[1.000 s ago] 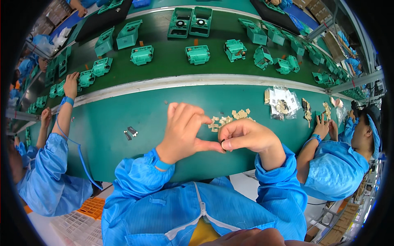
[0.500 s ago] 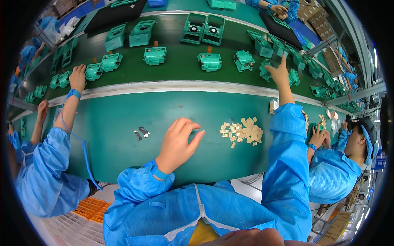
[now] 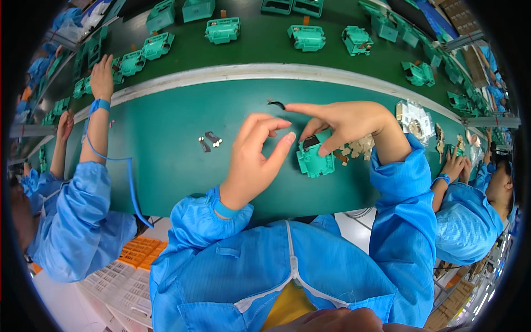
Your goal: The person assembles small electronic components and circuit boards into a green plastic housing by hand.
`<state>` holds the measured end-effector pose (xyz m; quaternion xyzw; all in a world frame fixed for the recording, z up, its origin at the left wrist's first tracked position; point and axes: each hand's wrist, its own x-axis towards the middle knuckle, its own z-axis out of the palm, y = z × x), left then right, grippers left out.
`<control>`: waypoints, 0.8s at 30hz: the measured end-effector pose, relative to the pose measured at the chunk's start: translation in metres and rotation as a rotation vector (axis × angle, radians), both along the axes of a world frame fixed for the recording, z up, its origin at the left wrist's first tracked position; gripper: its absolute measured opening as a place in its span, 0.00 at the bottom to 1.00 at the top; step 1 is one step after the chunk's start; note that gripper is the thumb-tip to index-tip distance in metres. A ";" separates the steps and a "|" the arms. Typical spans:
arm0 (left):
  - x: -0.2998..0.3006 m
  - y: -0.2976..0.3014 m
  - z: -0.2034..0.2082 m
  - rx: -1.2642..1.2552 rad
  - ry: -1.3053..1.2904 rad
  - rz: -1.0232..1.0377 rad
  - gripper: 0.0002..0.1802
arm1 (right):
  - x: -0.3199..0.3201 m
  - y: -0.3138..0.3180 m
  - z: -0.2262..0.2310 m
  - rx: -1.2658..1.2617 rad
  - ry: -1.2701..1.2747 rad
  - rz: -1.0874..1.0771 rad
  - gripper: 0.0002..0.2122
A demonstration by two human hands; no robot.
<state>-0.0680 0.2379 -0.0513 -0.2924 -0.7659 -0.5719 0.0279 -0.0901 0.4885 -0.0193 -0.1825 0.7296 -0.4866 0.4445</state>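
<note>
Peering through the head view, I've got my right hand [image 3: 359, 123] reaching across the worktop [image 3: 177, 110], index finger stretched left to a curved black strip [image 3: 279, 105], thumb and other fingers gripping a green housing [image 3: 316, 164]. Its black-patched end points toward the far side, long axis seemingly front-to-back, slightly tilted. My left hand [image 3: 256, 152] hovers just left, half-curled, fingers and thumb apart.

Orange crate [image 3: 141, 252] near left, white slotted crate [image 3: 119, 288] beside it. Blue cord [image 3: 134, 188] hanging left (lower part looks thicker), by a blue-sleeved co-worker [image 3: 83, 221]. Second person in blue [image 3: 464, 227] on right. Pale rail [image 3: 260, 71] crosses left to right; cardboard boxes [image 3: 460, 19] far right.
</note>
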 end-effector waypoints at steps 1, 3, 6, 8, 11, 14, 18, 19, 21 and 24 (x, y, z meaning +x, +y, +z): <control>0.001 -0.002 -0.001 0.024 -0.013 0.017 0.12 | -0.001 -0.007 -0.004 -0.016 -0.007 0.003 0.50; 0.002 -0.007 -0.004 -0.005 -0.048 0.005 0.13 | -0.002 -0.016 -0.005 0.084 0.109 0.013 0.50; 0.004 -0.009 -0.008 -0.042 -0.097 -0.041 0.15 | 0.006 -0.010 -0.005 0.075 0.394 -0.153 0.43; 0.004 -0.014 -0.010 -0.129 -0.071 -0.194 0.26 | 0.019 -0.014 0.003 -0.004 0.591 -0.535 0.29; 0.004 -0.006 0.004 -0.296 0.089 -0.373 0.37 | 0.055 -0.011 -0.001 -0.325 0.332 -1.024 0.18; 0.008 0.003 -0.006 -0.388 0.071 -0.450 0.46 | 0.101 -0.019 -0.014 -0.465 0.262 -1.159 0.08; 0.018 0.004 -0.014 -0.493 0.103 -0.335 0.46 | 0.149 -0.037 -0.043 -0.521 0.035 -1.355 0.05; 0.024 0.004 -0.011 -0.503 0.087 -0.340 0.46 | 0.155 -0.040 -0.048 -0.522 0.015 -1.361 0.05; 0.036 0.004 -0.002 -0.654 0.037 -0.202 0.46 | 0.165 -0.045 -0.056 -0.515 -0.003 -1.409 0.05; 0.042 0.001 0.003 -0.708 -0.004 -0.184 0.44 | 0.165 -0.052 -0.057 -0.523 -0.048 -1.430 0.06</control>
